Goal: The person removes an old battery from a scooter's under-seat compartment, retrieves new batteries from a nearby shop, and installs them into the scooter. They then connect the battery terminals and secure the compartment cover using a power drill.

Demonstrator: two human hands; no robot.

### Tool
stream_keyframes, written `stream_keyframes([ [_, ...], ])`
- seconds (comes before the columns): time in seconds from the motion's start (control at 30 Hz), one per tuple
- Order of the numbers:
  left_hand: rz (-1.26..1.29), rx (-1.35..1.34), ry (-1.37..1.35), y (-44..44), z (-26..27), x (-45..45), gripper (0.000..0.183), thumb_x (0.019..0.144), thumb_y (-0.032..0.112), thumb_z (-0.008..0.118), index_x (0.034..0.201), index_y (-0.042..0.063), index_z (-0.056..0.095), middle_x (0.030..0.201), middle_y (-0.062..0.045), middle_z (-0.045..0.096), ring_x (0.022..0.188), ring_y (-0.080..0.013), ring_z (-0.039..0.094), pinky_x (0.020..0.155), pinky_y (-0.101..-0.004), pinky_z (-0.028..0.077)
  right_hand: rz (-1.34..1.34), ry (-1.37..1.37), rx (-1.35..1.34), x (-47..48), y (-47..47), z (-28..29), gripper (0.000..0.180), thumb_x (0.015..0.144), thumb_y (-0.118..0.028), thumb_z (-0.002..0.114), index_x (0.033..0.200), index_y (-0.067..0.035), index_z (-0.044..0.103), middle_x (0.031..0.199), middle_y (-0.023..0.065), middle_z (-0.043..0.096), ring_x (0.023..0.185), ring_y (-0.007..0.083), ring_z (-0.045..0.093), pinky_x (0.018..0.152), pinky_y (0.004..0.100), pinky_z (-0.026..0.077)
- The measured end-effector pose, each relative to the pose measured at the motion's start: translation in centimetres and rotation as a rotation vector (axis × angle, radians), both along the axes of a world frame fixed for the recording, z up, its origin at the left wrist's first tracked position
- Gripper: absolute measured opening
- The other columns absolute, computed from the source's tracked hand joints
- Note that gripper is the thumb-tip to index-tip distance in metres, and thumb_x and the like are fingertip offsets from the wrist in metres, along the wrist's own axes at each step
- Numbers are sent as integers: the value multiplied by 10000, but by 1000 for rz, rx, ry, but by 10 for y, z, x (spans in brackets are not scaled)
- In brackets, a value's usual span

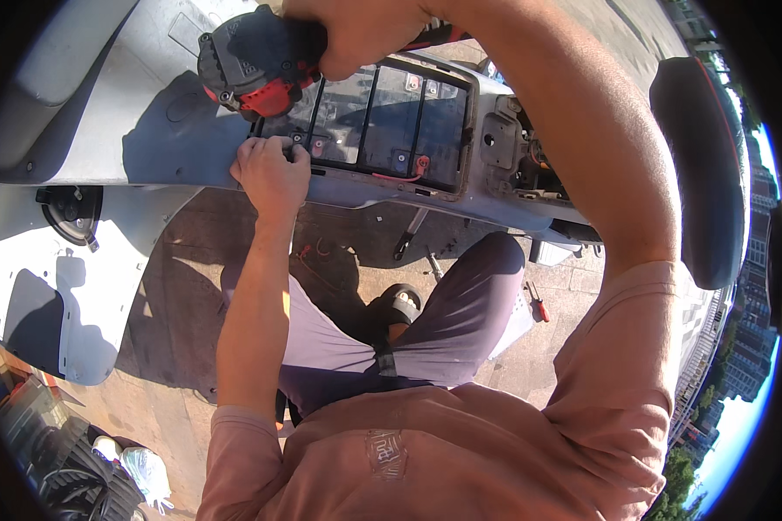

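Observation:
My right hand (358, 39) is closed around a black and red cordless power tool (254, 65), held with its head over the left end of an open battery compartment (472, 124). Several batteries (391, 124) with bolt terminals sit side by side in the compartment of a scooter body (339, 189). Beneath the tool, my left hand (274, 169) rests at the compartment's lower left edge, fingers bent by a battery terminal (298, 138); whether they pinch something is hidden. A red cable (397, 178) runs to a terminal with a red cap (422, 163).
A black seat (697, 169) stands raised at the right. On the paving lie a red-handled screwdriver (543, 311), a metal tool (435, 266) and a red wire (309, 260). A light body panel (91, 293) is at the left, above a plastic bag (146, 472).

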State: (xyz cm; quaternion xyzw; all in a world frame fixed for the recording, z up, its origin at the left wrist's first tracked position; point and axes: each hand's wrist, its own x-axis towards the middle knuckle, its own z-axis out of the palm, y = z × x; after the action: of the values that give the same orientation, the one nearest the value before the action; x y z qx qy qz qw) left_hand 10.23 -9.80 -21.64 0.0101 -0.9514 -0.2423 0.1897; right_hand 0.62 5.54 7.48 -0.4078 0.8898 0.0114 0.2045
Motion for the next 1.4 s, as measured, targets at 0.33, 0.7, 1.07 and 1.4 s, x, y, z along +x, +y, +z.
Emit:
stream_keyframes([
  [0.33,-289,336,109,-33,34,89,194,827,145,728,977,23,707,963,-134,680,961,-335,624,852,-437,499,-705,-793,-714,219,152,-83,432,696,-156,795,1091,0,713,965,200,718,828,369,692,755,348,540],
  [0.7,395,179,-1169,-32,-266,206,340,815,395,717,968,96,769,998,-184,743,963,-403,704,816,-492,557,-1152,-398,-503,301,66,-349,626,733,-158,727,1324,-29,563,1109,269,675,1037,421,662,893,471,535],
  [1.07,283,276,-1155,-40,-255,192,351,786,324,708,1063,118,771,1074,-179,736,1065,-355,691,927,-443,540,-1226,-44,-316,329,29,-515,915,674,-190,838,1469,-118,389,1272,167,538,1186,374,549,985,492,434],
  [1.4,53,454,-1254,-50,-126,177,234,813,227,732,907,13,721,775,-151,730,755,-228,726,718,-358,557,-1177,81,-499,342,17,-514,536,776,-178,778,1281,-109,610,1228,163,585,1121,358,590,932,469,478],
])
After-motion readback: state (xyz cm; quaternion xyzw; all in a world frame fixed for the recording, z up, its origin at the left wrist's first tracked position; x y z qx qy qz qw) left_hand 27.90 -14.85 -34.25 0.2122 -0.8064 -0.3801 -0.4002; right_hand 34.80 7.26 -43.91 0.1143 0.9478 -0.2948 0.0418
